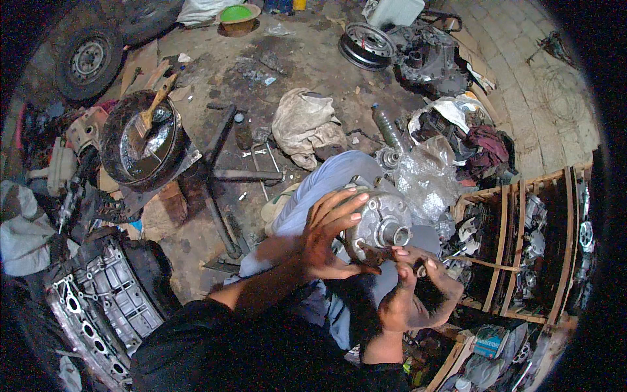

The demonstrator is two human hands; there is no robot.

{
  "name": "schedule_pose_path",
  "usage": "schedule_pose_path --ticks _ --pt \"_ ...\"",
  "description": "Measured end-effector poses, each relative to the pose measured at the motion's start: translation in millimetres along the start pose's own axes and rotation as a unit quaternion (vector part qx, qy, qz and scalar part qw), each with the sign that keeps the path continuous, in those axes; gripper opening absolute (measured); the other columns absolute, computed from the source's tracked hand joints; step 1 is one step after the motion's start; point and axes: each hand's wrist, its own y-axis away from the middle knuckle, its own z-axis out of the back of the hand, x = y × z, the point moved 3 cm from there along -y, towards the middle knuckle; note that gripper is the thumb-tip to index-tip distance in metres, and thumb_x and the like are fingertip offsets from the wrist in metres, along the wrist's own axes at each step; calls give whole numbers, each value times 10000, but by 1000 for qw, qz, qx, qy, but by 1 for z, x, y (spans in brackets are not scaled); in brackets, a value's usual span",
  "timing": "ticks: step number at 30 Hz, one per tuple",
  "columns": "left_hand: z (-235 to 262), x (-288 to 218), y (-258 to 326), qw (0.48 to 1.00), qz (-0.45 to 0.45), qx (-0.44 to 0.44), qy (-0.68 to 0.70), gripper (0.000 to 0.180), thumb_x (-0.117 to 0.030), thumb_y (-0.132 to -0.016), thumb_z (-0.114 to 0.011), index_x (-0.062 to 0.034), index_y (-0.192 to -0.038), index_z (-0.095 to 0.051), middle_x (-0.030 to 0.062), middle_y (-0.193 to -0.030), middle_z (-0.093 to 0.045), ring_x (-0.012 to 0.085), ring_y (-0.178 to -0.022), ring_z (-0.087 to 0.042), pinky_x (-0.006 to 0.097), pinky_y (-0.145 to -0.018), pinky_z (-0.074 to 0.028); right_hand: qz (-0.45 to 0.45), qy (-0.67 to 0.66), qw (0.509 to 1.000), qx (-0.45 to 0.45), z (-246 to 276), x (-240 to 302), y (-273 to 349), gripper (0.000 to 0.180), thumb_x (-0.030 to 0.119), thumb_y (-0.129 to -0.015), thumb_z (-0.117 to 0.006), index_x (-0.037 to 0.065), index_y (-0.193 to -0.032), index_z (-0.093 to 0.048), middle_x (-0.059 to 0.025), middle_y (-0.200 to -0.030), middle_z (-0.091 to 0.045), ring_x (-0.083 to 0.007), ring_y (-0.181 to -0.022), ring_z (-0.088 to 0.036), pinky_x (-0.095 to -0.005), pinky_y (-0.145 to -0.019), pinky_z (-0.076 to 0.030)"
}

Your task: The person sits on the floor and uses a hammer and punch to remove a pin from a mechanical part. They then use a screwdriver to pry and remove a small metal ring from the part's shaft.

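1. While the left hand (324, 238) holds the metal housing (374, 215) from its left side, fingers over, thumb under, the right hand (421, 295) bends in just below the hub collar (397, 235); can't tell if it grips anything.
2. Housing looks rigid, heavyish, maybe slick with oil; grab the outer edge.
3. Beyond the hands: grimy floor (313, 55), crumpled cloth (304, 127). Right: bubble wrap (431, 168), wooden rack (567, 248).

I noted a black top (261, 349). Its left sleeve (186, 333) ended partway along the forearm; its right sleeve (382, 379) was also black. The trousers (326, 189) were pale blue-grey cloth, creased in places. Left hand (333, 232) and right hand (418, 300): ungloved.
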Motion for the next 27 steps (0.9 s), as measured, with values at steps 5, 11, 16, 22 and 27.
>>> schedule_pose_path --ticks 5,11,16,22,27 --pt "0 5 4 1000 -7 10 2 1064 -432 -548 -978 -124 -1409 -434 188 -1475 -517 421 -1360 -474 547 -1110 -339 34 25 998 -55 -17 18 -17 331 10 -892 -737 92 -1140 -534 -220 -883 -728 -322 -818 -730 -421 -747 -602" --pt "9 -18 -13 999 29 20 5 1061 -423 -547 -979 -121 -1408 -437 187 -1478 -511 419 -1359 -475 547 -1111 -338 71 88 993 -30 -19 43 -32 298 12 -883 -752 77 -1089 -547 -224 -867 -729 -311 -790 -734 -393 -695 -605" --pt "6 -7 -5 1000 10 28 8 1041 -395 -556 -980 -126 -1406 -441 187 -1476 -506 419 -1356 -477 548 -1106 -348 106 49 992 -51 -19 37 -27 214 -67 -897 -662 -28 -1067 -537 -231 -855 -705 -303 -772 -714 -435 -731 -621" --pt "10 -22 -16 999 32 18 17 1047 -389 -555 -981 -134 -1411 -435 199 -1464 -509 426 -1357 -476 553 -1102 -357 50 82 995 -28 -22 46 -25 184 -52 -922 -646 -59 -1079 -550 -265 -892 -702 -335 -788 -717 -469 -740 -618" --pt "15 -37 -29 1000 30 4 -10 1060 -407 -562 -978 -128 -1420 -420 206 -1463 -510 433 -1355 -479 558 -1101 -355 70 45 996 -23 -22 42 -27 165 2 -946 -643 -57 -1080 -568 -223 -898 -692 -307 -780 -702 -463 -735 -622"
